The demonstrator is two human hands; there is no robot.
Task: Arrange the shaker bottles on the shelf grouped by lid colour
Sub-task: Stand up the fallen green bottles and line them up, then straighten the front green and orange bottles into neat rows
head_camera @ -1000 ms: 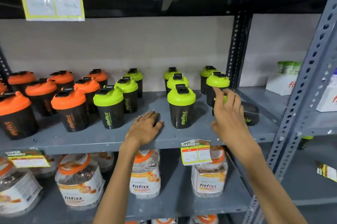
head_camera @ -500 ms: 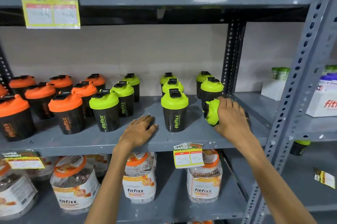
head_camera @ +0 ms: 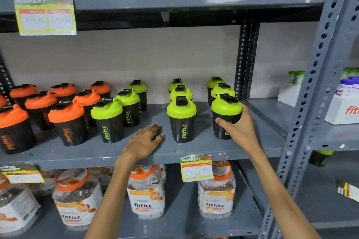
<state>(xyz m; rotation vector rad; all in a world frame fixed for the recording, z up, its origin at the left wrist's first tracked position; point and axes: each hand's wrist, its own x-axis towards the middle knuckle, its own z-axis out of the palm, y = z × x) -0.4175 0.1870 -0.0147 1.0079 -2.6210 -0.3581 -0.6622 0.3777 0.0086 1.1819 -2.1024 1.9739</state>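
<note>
A grey metal shelf (head_camera: 194, 151) crosses the middle of the frame, and shaker bottles are stood on it in rows. At centre right, a green-lidded shaker bottle (head_camera: 226, 115) is gripped around its black body by the right hand (head_camera: 236, 128), the thumb pressed on the front and the fingers wrapped behind; the bottle is held upright at the front of the rightmost row, its base at the shelf surface (whether it fully rests there cannot be told). The left hand (head_camera: 144, 142) is laid flat, palm down and fingers spread, on the front of the shelf at lower centre, with nothing held.

Just left of the gripped bottle, another green-lidded bottle (head_camera: 181, 120) is seen at the head of its own row, and a further green row (head_camera: 107, 120) is placed left of centre. Orange-lidded bottles (head_camera: 66, 122) are grouped at the left of the frame. A price tag (head_camera: 197, 168) is hung from the shelf edge, with clear jars (head_camera: 146, 192) below.
</note>
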